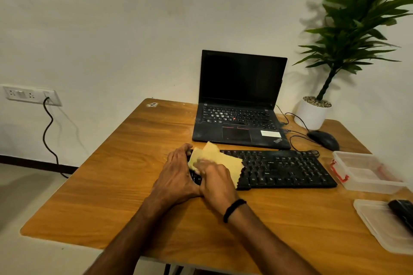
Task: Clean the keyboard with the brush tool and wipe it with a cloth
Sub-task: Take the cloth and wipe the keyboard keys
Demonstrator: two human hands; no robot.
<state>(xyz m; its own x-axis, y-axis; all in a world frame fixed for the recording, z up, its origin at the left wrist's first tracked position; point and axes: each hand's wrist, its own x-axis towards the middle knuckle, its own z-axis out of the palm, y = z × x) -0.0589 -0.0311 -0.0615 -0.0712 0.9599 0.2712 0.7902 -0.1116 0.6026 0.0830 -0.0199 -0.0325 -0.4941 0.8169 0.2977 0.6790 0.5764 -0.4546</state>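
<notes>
keyboard [279, 169]: black, full-size, flat on the tabletop [111, 185], lower centre of the frame, directly in front of the laptop; left portion covered by cloth and hands.
cloth [220, 159]: yellow, crumpled, spread over the left portion of the keyboard; one corner raised towards the laptop, right edge draped across the keys down to the near edge.
left hand [178, 172]: placed at the left end of the keyboard, fingers curled round the far left corner, gripping it; in contact with the right hand.
right hand [215, 182]: set on top of the cloth, pressing it onto the keys; fingers motion-blurred, flat or curled not determinable.
wristband [233, 210]: black, on the right wrist.
laptop [241, 100]: black, lid open, screen dark; centre of the frame, behind the keyboard.
mouse [324, 139]: black, wired; right of the laptop, just in front of the pot.
plant [357, 29]: green, long-leaved, upper right of the frame, rooted in a white pot [311, 114].
container [366, 172]: clear plastic, red latch on the left side; just beside the right end of the keyboard.
lid [384, 225]: clear, flat on the tabletop, lower right of the frame, cut by the frame edge.
dark object [402, 212]: black, resting on the lid, partly out of frame; identity not determinable.
wall socket [31, 95]: white, left of the frame, black cable [48, 131] plugged in and hanging down.
</notes>
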